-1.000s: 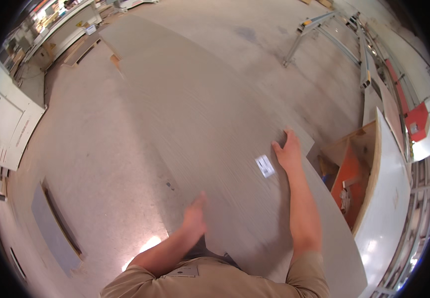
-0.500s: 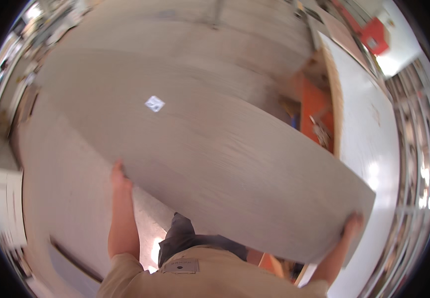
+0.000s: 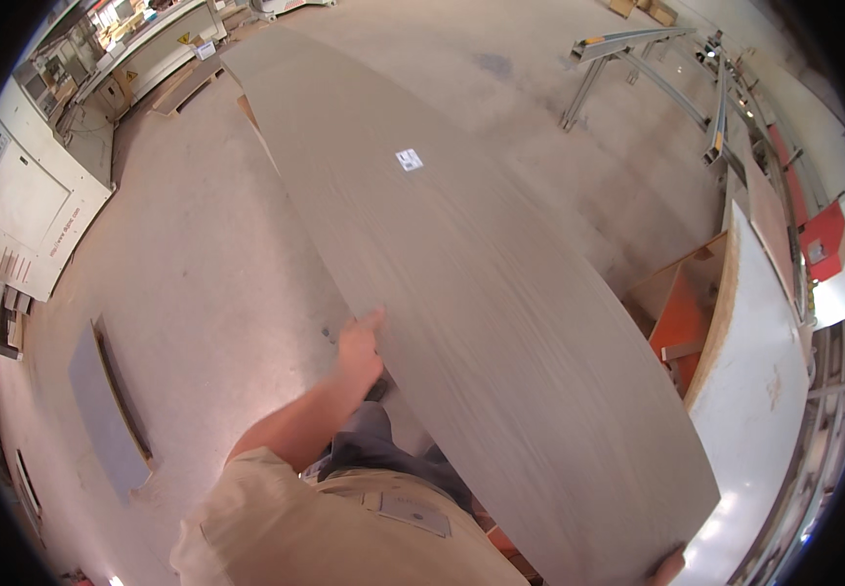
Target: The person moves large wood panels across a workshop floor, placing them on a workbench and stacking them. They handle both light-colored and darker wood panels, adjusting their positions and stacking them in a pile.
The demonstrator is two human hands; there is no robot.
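Observation:
A long grey wood-grain panel (image 3: 461, 293) stretches from the upper left down to the lower right, held flat in front of me. A small white label (image 3: 409, 159) sits on its top face. My left hand (image 3: 358, 347) grips the panel's left long edge about halfway along. My right hand (image 3: 668, 566) holds the panel's near right corner at the bottom edge of the picture; only the fingertips show.
A bare concrete floor (image 3: 198, 264) lies below. A white panel on an orange frame (image 3: 754, 352) stands to the right. Metal roller rails (image 3: 637, 59) run at the upper right. A white machine cabinet (image 3: 22, 215) is at the left, a grey board (image 3: 100, 410) on the floor.
The panel has swung from lying across my view to pointing away from me. My left hand has moved up along its left edge; my right hand stays at the near right corner.

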